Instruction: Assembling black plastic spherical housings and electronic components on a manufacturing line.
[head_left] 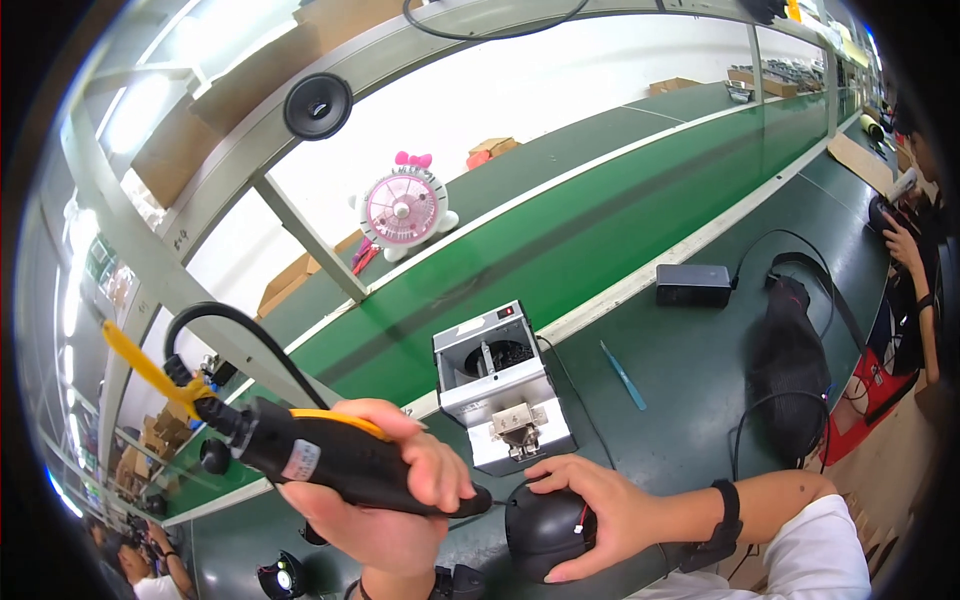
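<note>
My left hand is wrapped round a black electric screwdriver with a yellow lever, held nearly level. Its thin bit points right and meets the left side of a round black plastic housing; I cannot make out whether it sits in a screw. Around that housing my right hand curls from above and the right, fingers on top and thumb below. A short red wire with a small white plug shows on the housing near my palm. Just beyond stands a silver and black screw feeder with a dark round opening.
Blue tweezers and a grey power box lie on the green bench, with a black bag farther right. A round device with a light is at lower left. The green conveyor runs behind; a co-worker's hand shows at far right.
</note>
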